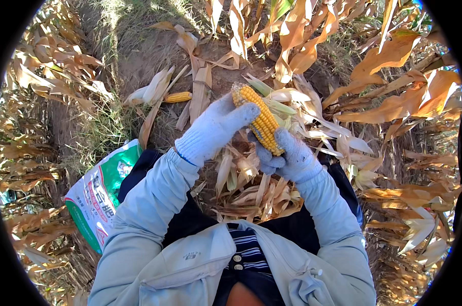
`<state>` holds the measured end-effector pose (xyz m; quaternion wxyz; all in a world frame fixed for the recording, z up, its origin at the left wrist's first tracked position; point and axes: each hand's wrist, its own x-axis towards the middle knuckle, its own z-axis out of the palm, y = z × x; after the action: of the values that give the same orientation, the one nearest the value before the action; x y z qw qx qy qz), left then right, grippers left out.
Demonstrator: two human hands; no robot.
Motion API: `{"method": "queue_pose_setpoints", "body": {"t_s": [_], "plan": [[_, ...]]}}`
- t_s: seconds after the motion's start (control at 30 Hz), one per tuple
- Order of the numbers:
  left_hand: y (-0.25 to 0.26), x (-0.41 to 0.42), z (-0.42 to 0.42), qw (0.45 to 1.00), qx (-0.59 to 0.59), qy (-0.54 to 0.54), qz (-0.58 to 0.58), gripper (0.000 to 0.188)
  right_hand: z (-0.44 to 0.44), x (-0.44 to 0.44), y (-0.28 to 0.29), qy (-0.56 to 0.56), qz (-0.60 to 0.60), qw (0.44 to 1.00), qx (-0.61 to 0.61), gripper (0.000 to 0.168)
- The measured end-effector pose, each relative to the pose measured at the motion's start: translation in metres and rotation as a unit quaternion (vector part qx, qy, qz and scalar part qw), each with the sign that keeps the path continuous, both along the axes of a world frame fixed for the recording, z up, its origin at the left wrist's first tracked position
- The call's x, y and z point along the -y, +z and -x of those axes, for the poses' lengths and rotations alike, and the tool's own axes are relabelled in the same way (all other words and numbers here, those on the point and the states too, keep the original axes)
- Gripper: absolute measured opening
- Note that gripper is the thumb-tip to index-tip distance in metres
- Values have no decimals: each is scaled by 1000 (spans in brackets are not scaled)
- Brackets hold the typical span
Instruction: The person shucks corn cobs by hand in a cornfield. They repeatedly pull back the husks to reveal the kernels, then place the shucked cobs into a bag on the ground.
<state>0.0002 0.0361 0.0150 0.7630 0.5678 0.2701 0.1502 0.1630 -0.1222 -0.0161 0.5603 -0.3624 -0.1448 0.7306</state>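
A husked yellow corn cob (261, 118) is held at a slant between both my gloved hands, in front of my knees. My left hand (225, 120), in a white knitted glove, grips its upper end, with the thumb laid across the kernels. Around the lower end close the fingers and thumb of my right hand (288, 155), whose glove is dirtied grey. Stripped corn husks (265, 195) lie heaped on the ground below the cob, between my legs. More pale husks (292, 103) spread just beyond my right hand.
Another yellow cob (178, 97) lies on the soil beside a whitish husk (154, 90). At my left leg stands a white and green printed sack (101, 191). Dry corn stalks and leaves (391, 80) crowd the right, and more dry leaves (43, 76) line the left.
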Motion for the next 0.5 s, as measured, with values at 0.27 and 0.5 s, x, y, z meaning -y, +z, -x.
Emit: {"method": "queue_pose_setpoints", "body": {"t_s": [0.27,0.5], "plan": [[-14,0,-12,932,200,174,247,42,3,-8,14,-3,83,989,118,34],[-17,-34,-3,866,282,226,346,37,-1,-1,1,175,-160,670,704,39]]}}
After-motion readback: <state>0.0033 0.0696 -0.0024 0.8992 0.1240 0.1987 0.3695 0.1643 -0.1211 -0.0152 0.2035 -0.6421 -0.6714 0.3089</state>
